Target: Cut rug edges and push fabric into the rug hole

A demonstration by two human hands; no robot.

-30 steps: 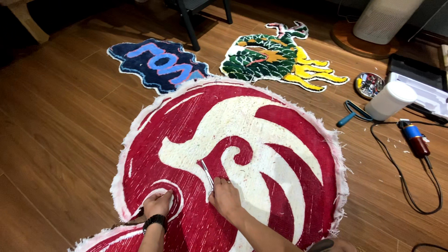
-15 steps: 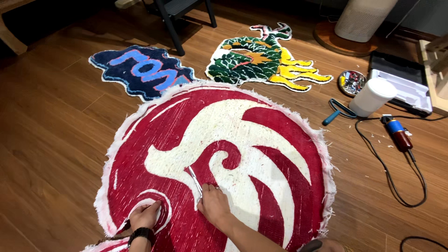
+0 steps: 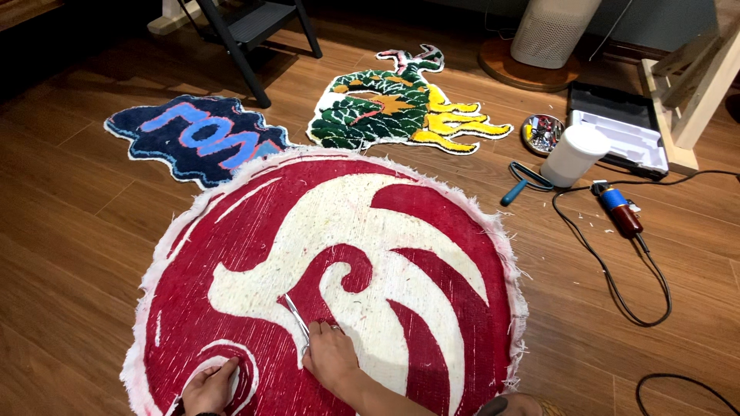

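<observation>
On the round red-and-white rug point(image 3: 331, 277), near its lower edge, the right hand point(image 3: 330, 356) grips scissors point(image 3: 297, 317), blades lying on the pile; the handles are hidden under the fingers. The left hand point(image 3: 208, 389), partly cut off by the frame, presses flat on the rug's lower-left rim, grasping nothing. Beyond the rug's far edge lie a blue rug point(image 3: 196, 139) and a green-yellow rug point(image 3: 393, 112).

A home rug-making workshop: tufted rugs point(image 3: 331, 285) on wooden floor point(image 3: 62, 231), corded trimmer point(image 3: 620, 212), scissors point(image 3: 297, 320).
</observation>
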